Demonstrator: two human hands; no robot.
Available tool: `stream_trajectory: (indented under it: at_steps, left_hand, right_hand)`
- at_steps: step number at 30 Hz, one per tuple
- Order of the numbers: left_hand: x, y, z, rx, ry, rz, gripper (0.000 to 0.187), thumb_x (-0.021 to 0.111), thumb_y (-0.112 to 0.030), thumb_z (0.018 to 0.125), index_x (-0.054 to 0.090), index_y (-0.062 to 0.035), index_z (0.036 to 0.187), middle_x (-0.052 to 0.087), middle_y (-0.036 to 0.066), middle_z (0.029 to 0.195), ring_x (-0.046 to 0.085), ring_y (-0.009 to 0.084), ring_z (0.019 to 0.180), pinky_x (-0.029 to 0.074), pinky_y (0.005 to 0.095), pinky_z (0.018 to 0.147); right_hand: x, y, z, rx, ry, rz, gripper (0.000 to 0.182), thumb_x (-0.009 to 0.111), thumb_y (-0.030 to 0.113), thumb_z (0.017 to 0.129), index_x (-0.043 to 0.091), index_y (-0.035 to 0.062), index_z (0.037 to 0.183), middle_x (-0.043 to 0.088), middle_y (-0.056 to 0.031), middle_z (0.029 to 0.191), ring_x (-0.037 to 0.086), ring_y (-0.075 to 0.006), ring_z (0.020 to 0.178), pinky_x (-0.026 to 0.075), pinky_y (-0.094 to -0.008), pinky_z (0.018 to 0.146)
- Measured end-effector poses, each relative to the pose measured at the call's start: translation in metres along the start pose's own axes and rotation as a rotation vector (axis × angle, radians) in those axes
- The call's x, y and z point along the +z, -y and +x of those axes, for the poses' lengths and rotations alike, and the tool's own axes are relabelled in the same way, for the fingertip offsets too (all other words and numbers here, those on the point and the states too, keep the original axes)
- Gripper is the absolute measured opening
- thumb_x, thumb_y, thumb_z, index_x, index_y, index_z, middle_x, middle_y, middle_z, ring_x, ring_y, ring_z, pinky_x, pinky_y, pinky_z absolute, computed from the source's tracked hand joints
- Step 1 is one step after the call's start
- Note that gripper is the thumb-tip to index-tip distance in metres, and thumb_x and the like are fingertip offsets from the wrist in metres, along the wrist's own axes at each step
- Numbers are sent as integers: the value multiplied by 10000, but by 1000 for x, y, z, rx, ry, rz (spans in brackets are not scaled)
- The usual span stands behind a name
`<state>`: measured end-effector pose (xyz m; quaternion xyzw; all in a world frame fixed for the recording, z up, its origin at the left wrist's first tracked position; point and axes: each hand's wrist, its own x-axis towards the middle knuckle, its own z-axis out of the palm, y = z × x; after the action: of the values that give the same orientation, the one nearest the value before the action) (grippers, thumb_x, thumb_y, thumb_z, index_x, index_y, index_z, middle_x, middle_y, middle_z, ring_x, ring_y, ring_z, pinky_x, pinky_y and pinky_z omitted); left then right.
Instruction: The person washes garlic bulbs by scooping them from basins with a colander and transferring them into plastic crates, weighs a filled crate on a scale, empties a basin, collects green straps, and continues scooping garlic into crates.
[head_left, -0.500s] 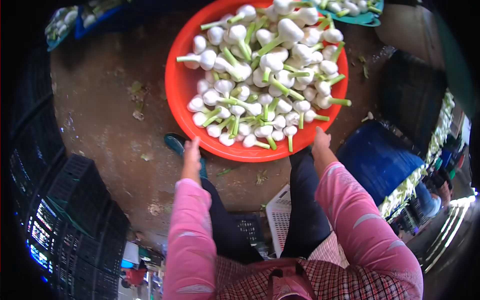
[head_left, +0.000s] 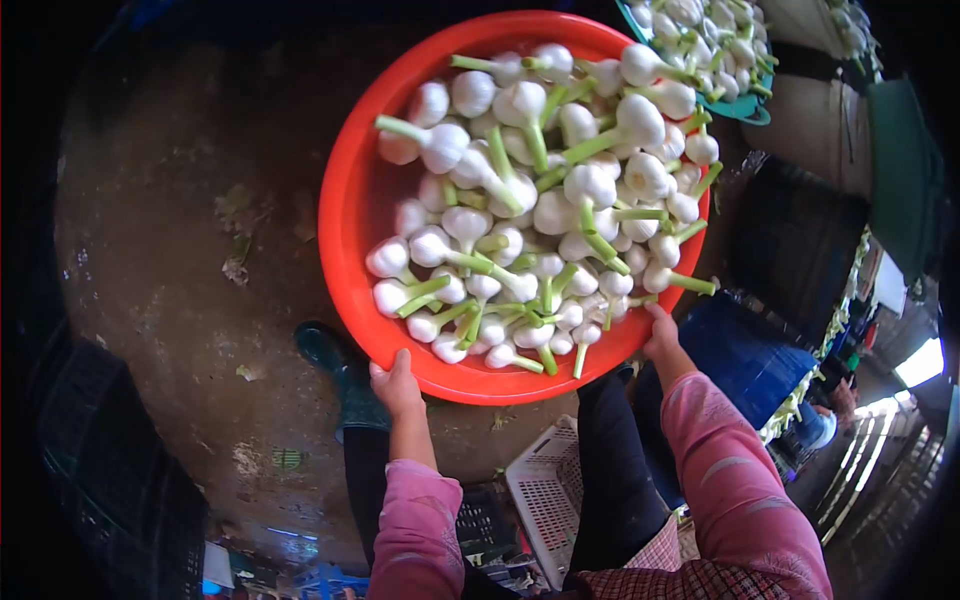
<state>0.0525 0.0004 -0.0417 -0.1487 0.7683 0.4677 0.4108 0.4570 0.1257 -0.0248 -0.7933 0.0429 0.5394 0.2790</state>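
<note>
Head view: left hand [head_left: 398,388] and right hand [head_left: 662,335] grip red basin [head_left: 350,250] of garlic [head_left: 590,187]; white crate [head_left: 548,490] lower, between them; blue container [head_left: 745,360] beside right hand.

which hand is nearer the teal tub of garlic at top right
Right. The right hand grips the red basin's near rim, below the teal tub in view; the left hand grips that rim farther left, farther from the tub.

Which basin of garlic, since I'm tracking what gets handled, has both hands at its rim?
The red basin: the left hand and right hand hold its near rim; the teal basin, upper right, has neither.
</note>
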Motion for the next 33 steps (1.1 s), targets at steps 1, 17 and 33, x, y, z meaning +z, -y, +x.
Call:
stream_trajectory:
  at_steps: [1, 17, 33]
  left_hand:
    - [-7, -18, 11, 34, 12, 64, 333, 560, -3, 694, 490, 45, 1016, 555, 107, 958, 536, 169, 830, 427, 273, 743]
    - [46, -335, 208, 547, 466, 795, 520, 557, -274, 697, 433, -26, 1137, 536, 175, 1032, 523, 248, 960, 396, 308, 817]
    - [-353, -90, -87, -225, -142, 126, 242, 509, -159, 805, 506, -10, 995, 535, 29, 820, 491, 94, 706, 407, 209, 639]
  right_hand:
    - [0, -20, -10, 84, -46, 80, 359, 542, 115, 738, 435, 60, 1076, 526, -113, 1033, 517, -291, 942, 414, -447, 835]
    - [284, -279, -222, 619, -93, 729, 343, 387, 154, 827, 374, 23, 1144, 441, -164, 1152, 465, -314, 1034, 371, -493, 885]
    - [377, -204, -264, -743, 482, -1792, 259, 507, 256, 760, 567, 9, 807, 584, -144, 784, 574, -273, 717, 454, -375, 620]
